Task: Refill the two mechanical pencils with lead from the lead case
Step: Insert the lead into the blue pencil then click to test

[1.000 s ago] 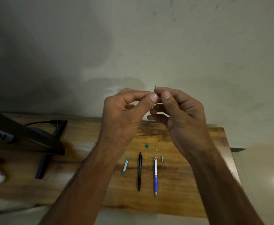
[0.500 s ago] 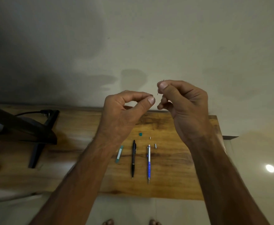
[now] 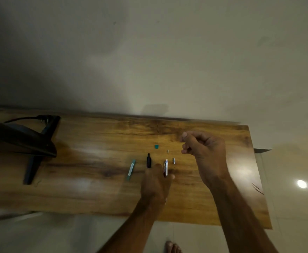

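Covering lower black pencil and blue pencil, blurred left hand.

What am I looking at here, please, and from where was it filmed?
No machine: these are a person's two bare hands, filmed by a head-worn camera looking down. On the wooden table lie a teal lead case, a black pencil, a silver-blue pencil, a teal cap, a metal sleeve and a tiny pale piece; a black stand is at the left. The left hand covers both pencils' lower ends; its grip is unclear. The right hand hovers, fingertips pinched; anything held is too thin to see.
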